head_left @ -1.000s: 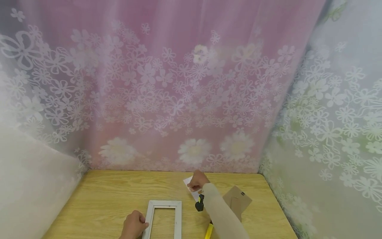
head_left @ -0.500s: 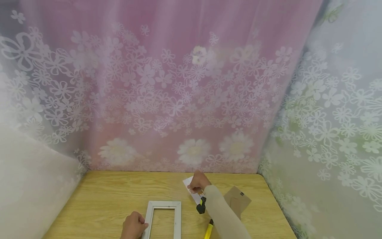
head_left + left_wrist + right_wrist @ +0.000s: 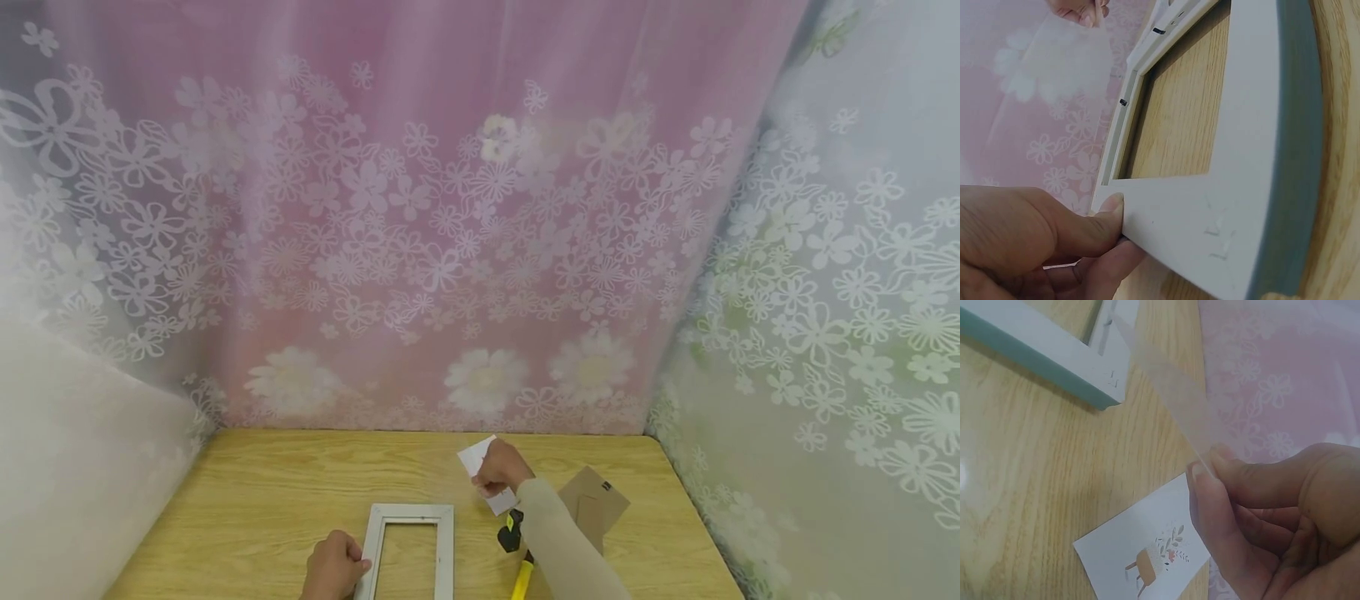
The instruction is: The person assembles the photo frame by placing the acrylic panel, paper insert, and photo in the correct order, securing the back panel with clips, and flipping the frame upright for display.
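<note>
- The bench carries everything, so the largest care is keeping the white frame flat on it: the left hand pinches the frame's near-left corner, thumb on top and fingers curled under the edge, and a steady downward hold there seems best while the other hand works.
- The right hand holds a clear sheet pinched at its edge between thumb and forefinger, lifted off the wood and tilted towards the frame; I judge it wise to keep to the edge (prints on the face would show) and bring it level over the opening.
- Just below those fingers lies a small printed card with a chair-and-flowers drawing, and beside the wrist a brown backing board and a yellow-and-black tool.
- Only the right wrist view shows the sheet is transparent and the card's picture; from the head view the two read as one white slip.
- Only the left wrist view shows the small clips inside the frame's recess.
</note>
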